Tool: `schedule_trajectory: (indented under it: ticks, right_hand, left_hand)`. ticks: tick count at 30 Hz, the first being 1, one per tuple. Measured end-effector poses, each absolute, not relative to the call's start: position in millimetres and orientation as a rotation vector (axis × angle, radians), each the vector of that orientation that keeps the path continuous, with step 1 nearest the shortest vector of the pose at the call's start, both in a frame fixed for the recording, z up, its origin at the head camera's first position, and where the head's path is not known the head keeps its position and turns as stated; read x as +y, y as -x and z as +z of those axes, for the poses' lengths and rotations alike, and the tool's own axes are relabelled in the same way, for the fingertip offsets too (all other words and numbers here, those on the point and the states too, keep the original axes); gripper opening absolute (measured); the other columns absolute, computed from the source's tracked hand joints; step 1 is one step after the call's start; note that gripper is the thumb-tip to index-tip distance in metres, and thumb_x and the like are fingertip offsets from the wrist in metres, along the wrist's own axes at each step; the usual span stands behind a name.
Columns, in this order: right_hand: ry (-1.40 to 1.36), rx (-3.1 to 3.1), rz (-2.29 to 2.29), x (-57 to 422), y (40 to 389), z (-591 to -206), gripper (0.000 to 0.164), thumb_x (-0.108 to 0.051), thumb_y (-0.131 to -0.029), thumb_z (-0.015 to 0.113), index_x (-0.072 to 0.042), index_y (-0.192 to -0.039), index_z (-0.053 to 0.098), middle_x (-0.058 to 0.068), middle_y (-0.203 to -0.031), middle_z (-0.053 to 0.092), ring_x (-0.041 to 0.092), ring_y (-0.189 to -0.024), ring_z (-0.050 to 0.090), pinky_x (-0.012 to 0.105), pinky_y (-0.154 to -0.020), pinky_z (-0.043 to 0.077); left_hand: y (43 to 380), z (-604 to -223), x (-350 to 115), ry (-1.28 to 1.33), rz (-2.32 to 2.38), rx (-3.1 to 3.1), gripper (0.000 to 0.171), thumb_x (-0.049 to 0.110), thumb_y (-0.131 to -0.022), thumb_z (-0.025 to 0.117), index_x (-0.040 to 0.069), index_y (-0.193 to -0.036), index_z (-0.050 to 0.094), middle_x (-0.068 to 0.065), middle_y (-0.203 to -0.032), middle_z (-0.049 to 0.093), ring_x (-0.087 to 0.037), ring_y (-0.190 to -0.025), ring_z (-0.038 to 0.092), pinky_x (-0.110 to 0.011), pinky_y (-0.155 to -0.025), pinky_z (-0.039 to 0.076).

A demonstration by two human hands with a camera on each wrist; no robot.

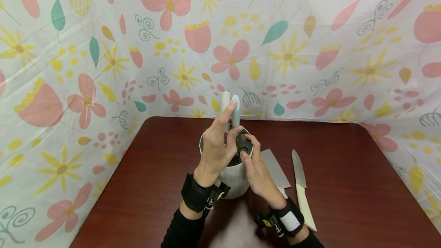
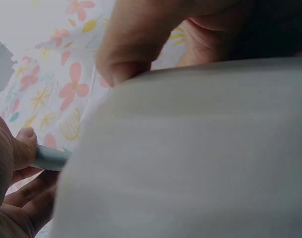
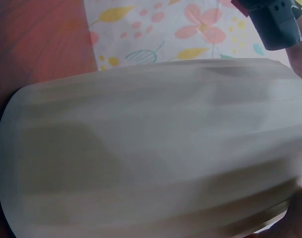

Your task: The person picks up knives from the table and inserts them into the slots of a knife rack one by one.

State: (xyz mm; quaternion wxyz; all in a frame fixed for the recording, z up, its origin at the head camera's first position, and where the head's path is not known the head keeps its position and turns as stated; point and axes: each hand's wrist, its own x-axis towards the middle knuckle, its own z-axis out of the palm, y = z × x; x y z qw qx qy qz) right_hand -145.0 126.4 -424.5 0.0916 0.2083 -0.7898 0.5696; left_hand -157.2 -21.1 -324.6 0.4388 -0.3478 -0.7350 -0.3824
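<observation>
The person's left hand (image 1: 217,144) pinched a pale blue handle (image 1: 236,114) between thumb and fingers, just above the mouth of a white container (image 1: 235,183) at the centre of the frame. The right hand (image 1: 256,169) came over the container's right side, its thumb and finger bent about a dark grey handle (image 1: 245,144); whether they also bore on the rim I could not tell.

The container stood upright. Behind the left hand a white handle (image 1: 225,98) rose from it, its lower part hidden. More dark shapes lay inside, too shadowed to name, and the left hand covered much of the left side of the mouth.

Right of the container lay a cleaver (image 1: 276,169), its pale handle partly behind the right forearm. Farther right lay a knife (image 1: 302,194) with a cream handle, blade toward the top of the frame. All stood or lay on a reddish-brown table (image 1: 148,171), with a flowered cloth (image 1: 113,22) hanging beyond, across the upper frame.
</observation>
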Motion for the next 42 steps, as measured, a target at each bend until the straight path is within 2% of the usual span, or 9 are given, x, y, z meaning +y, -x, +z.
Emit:
schedule_trajectory:
  ticks: [11, 18, 31, 37, 42]
  right_hand:
    - [-0.610, -2.354, 1.648, 124.0, 144.0, -423.2, 0.051, -0.018, -0.111, 0.033, -0.021, -0.158, 0.013, 0.018, -0.159, 0.029, 0.032, -0.124, 0.053, 0.048, -0.099, 0.045]
    - [-0.618, -2.354, 1.666, 123.4, 143.9, -422.9, 0.052, -0.017, -0.111, 0.033, -0.020, -0.158, 0.012, 0.019, -0.160, 0.027, 0.033, -0.127, 0.053, 0.050, -0.101, 0.045]
    - [-0.604, -2.365, 1.689, 124.4, 144.0, -424.3, 0.051, -0.020, -0.111, 0.033, -0.022, -0.158, 0.012, 0.020, -0.161, 0.027, 0.036, -0.132, 0.051, 0.056, -0.104, 0.043]
    - [-0.606, -2.358, 1.710, 125.0, 143.6, -425.6, 0.051, -0.020, -0.111, 0.032, -0.022, -0.158, 0.012, 0.018, -0.161, 0.026, 0.035, -0.135, 0.048, 0.056, -0.105, 0.042]
    - [-0.630, -2.311, 1.700, 125.5, 145.1, -424.3, 0.051, -0.018, -0.111, 0.031, -0.018, -0.158, 0.012, 0.018, -0.163, 0.024, 0.035, -0.135, 0.048, 0.055, -0.105, 0.041]
  left_hand:
    - [167.4, -330.1, -20.6, 0.840, -0.972, -1.865, 0.062, 0.005, -0.097, 0.065, 0.007, -0.154, 0.039, -0.018, -0.142, 0.059, -0.021, -0.092, 0.066, -0.023, -0.054, 0.036]
    - [173.0, -336.4, -21.0, 0.830, -0.989, -1.915, 0.061, 0.007, -0.099, 0.062, 0.006, -0.154, 0.037, -0.016, -0.134, 0.061, -0.021, -0.094, 0.065, -0.024, -0.058, 0.039]
    - [174.0, -344.1, -17.9, 0.819, -0.991, -1.999, 0.062, 0.004, -0.099, 0.061, 0.009, -0.155, 0.036, -0.013, -0.155, 0.048, -0.021, -0.089, 0.060, -0.026, -0.066, 0.042]
    - [174.2, -345.0, -17.9, 0.808, -0.972, -2.034, 0.063, 0.007, -0.099, 0.062, 0.011, -0.156, 0.035, -0.011, -0.156, 0.047, -0.018, -0.077, 0.051, -0.024, -0.064, 0.038]
    - [176.7, -342.0, -17.2, 0.804, -0.969, -2.048, 0.061, 0.012, -0.101, 0.060, 0.013, -0.156, 0.035, -0.010, -0.154, 0.050, -0.016, -0.072, 0.050, -0.023, -0.061, 0.036]
